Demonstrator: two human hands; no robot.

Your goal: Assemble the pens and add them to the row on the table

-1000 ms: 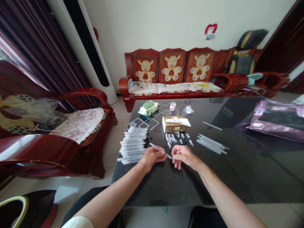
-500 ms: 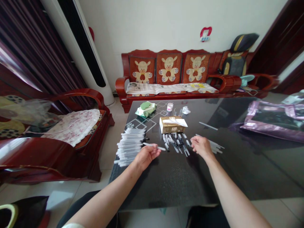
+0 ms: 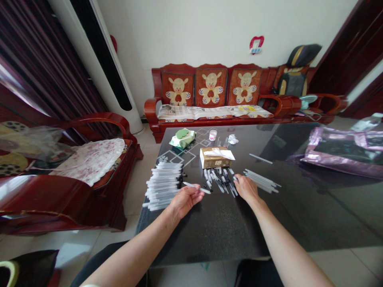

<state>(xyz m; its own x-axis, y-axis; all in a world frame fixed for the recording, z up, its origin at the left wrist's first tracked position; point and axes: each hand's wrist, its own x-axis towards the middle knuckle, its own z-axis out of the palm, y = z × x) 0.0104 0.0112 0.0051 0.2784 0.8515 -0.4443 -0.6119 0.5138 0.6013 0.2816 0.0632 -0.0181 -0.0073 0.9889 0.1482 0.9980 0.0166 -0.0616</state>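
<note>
White pen (image 3: 205, 191) sits pinched in my left hand (image 3: 186, 199) at eleven o'clock; my right hand (image 3: 247, 189), at one, is beside loose pen parts (image 3: 220, 180), whether gripping I can't tell. One careless brush could roll those across the glossy surface (image 3: 221, 235).

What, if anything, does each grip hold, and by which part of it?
The left grip holds a pale pen around its middle; whether the right grip holds anything cannot be told.

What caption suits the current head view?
Left hand holding a pen, right hand beside scattered pen parts on a dark table.
</note>
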